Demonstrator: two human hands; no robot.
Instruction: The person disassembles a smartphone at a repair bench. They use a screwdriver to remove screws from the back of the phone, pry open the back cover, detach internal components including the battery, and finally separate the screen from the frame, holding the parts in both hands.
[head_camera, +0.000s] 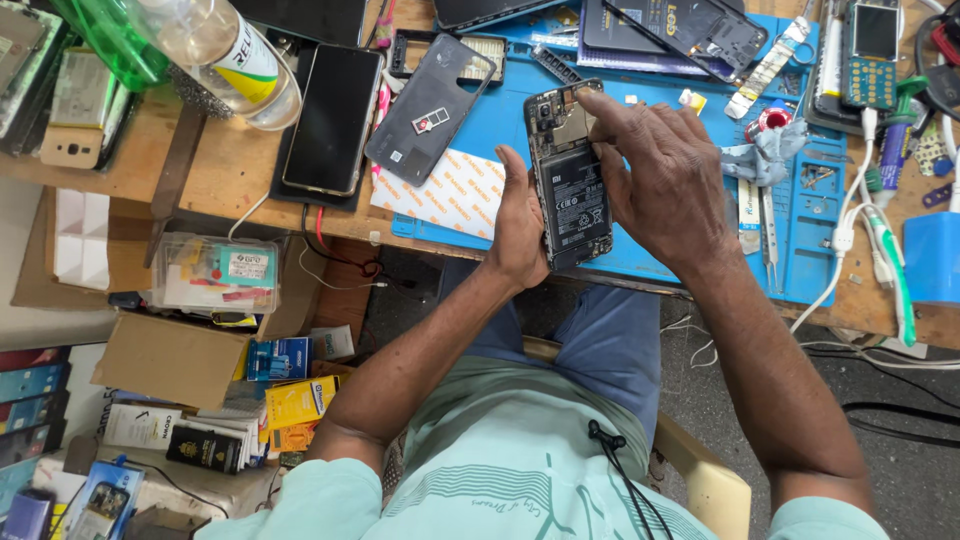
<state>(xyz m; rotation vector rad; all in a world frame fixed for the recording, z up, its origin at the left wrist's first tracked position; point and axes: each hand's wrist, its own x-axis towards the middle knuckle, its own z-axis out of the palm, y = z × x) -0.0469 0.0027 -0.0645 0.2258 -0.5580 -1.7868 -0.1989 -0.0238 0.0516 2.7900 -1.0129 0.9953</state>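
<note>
Setting: cluttered repair counter (230, 170) of bare wood, with a blue work mat (640, 130) at the far right of it.
Opened phone (568, 175): back cover off, battery and board showing; held upright over the near edge of the mat, between both hands.
Left hand (518, 225): fingers wrapped narrowly around the phone's left edge and back, thumb along the side, clamping it.
Right hand (665, 175): fingers half spread; fingertips (590, 100) touch the phone's far end, near the camera section.
Doing it well: judged from the grip, keep the left hand steady and press lightly at the board, clear of the battery.
Nearby: grey back cover (430, 110) lies left of the phone; tweezers (768, 235) lie right.
</note>
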